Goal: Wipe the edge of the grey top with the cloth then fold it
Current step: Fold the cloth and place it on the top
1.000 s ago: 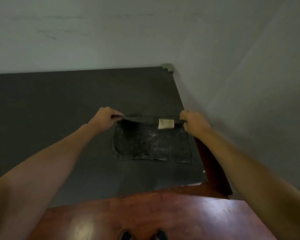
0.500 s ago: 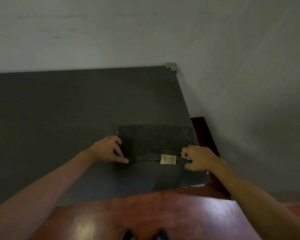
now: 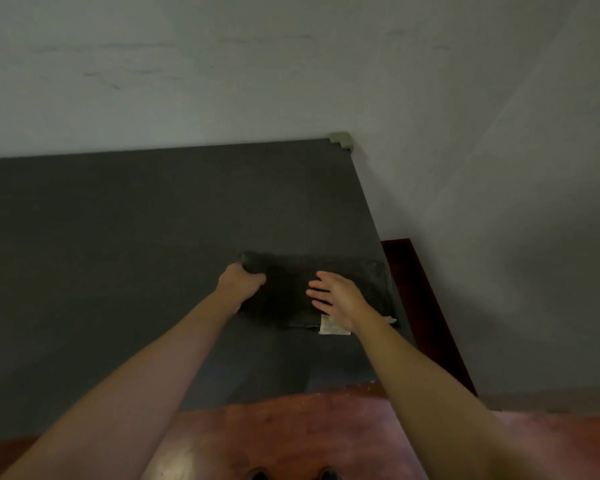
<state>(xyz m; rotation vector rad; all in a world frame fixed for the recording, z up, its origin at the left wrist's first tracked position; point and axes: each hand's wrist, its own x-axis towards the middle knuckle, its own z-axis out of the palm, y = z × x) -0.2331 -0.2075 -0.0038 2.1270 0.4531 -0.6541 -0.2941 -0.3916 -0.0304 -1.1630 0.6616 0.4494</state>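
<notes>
A dark grey cloth [image 3: 291,296] lies folded in half near the right edge of the grey top [image 3: 153,237]. Its pale label [image 3: 329,328] sticks out at the near edge. My left hand [image 3: 242,284] grips the cloth's left end, where the far corner is bunched up. My right hand [image 3: 336,296] lies flat on the middle of the cloth, fingers spread and pointing left. The right part of the cloth shows beyond my right hand, close to the top's right edge.
A pale wall rises behind and to the right of the top. A small grey corner piece [image 3: 342,142] sits at the far right corner. Reddish wood [image 3: 291,434] shows below the near edge and a dark red strip [image 3: 413,289] along the right side.
The far edge of the cloth was pulled toward me, folding it in half. Both hands then left the near edge; the left took the left end, the right flattened on top.
</notes>
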